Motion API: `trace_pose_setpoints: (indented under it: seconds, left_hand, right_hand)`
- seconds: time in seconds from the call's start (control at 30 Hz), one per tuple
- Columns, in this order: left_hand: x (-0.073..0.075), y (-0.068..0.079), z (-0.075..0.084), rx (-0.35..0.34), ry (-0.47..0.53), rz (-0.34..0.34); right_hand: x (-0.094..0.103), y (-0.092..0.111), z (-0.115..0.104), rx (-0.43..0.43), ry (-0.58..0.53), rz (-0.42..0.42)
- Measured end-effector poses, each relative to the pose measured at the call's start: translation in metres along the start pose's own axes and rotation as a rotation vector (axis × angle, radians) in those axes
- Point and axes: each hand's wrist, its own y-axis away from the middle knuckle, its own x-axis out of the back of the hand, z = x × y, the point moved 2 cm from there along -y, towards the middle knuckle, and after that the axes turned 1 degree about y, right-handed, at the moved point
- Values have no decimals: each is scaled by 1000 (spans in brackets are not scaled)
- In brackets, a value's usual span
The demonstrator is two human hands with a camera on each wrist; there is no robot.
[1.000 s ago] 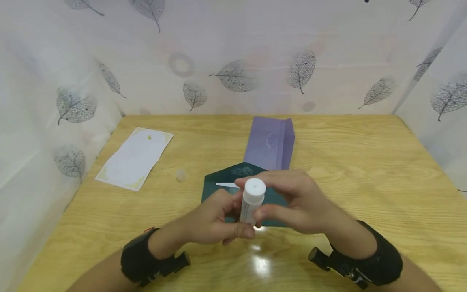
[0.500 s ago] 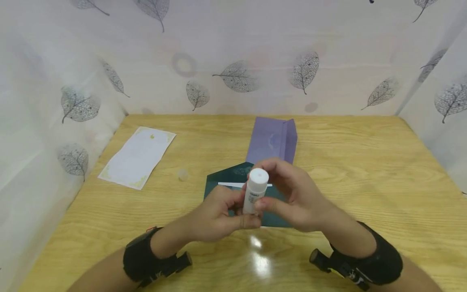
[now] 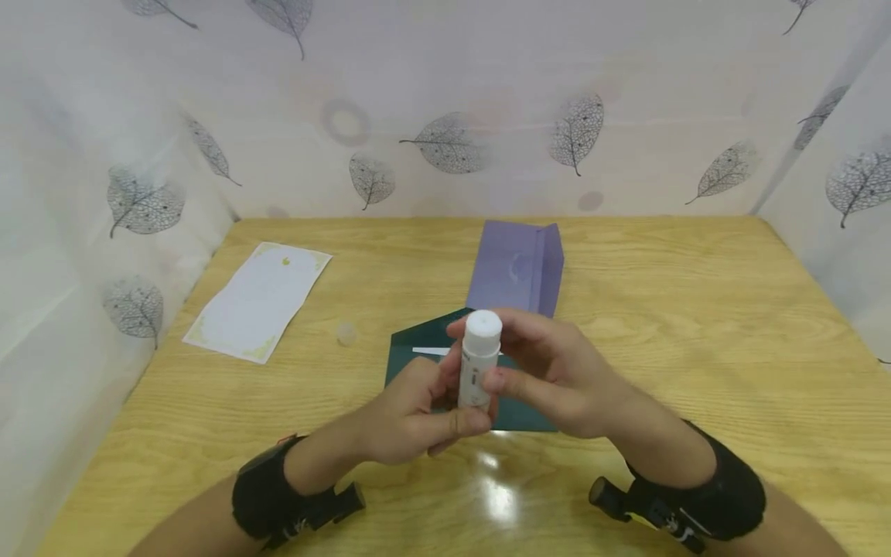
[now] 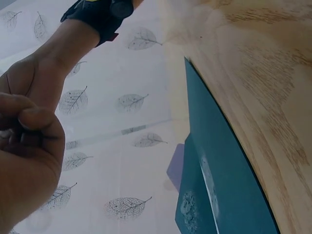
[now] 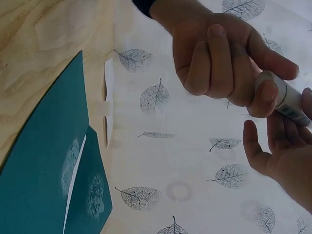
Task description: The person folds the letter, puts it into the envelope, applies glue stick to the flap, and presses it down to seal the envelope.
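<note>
Above the dark green envelope (image 3: 522,414), a white glue stick (image 3: 473,360) stands nearly upright between both hands, capped end on top. My left hand (image 3: 411,422) grips its lower end, thumb across the near side. The right hand (image 3: 574,379) pinches its upper part, thumb on the printed label and fingers behind. In the right wrist view the left hand's curled fingers wrap one end of the glue stick (image 5: 287,102). The envelope lies with its flap raised, and whitish smears show on the flap (image 5: 96,195). The left wrist view hides the glue stick.
Behind the green envelope lies a purple envelope (image 3: 508,267), flap partly lifted. A white sheet with gold corners (image 3: 257,302) lies at the left of the wooden table (image 3: 696,325). A small translucent disc (image 3: 346,333) sits between. Leaf-patterned curtains enclose the table's back and sides.
The glue stick has turned in the hands, so a different part of its label shows. It has risen slightly in the head view. Both hands remain on it.
</note>
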Motion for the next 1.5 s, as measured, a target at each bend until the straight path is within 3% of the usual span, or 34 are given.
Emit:
trace_pose_setpoints:
  seconds: [0.17,0.3,0.43,0.53,0.67,0.77,0.83,0.93,1.23,1.33,1.5]
  left_hand:
    - [1,0,0,-41,-239,99]
    - [6,-2,4,-10,-347,77]
    - [19,-2,11,80,-518,36]
    - [32,1,11,156,-753,49]
    - [51,7,-1,276,-1104,26]
    - [62,10,-14,366,-1257,-30]
    - [68,12,-22,422,-1295,-71]
    - [74,14,-29,506,-1277,-113]
    - [81,20,-44,735,-1191,-263]
    - [80,22,-47,761,-1181,-299]
    - [79,21,-49,732,-1211,-319]
  right_hand:
    - [-1,1,2,-10,87,102]
    - [0,1,2,-27,104,178]
    - [4,1,2,-92,192,257]
    - [6,1,4,-142,257,279]
    - [8,1,7,-176,326,276]
    - [9,2,8,-193,443,264]
    - [10,2,9,-203,541,257]
    - [11,3,10,-222,624,235]
    - [8,4,14,-189,711,162]
    - [8,5,16,-176,728,160]
    - [10,4,21,-194,734,115]
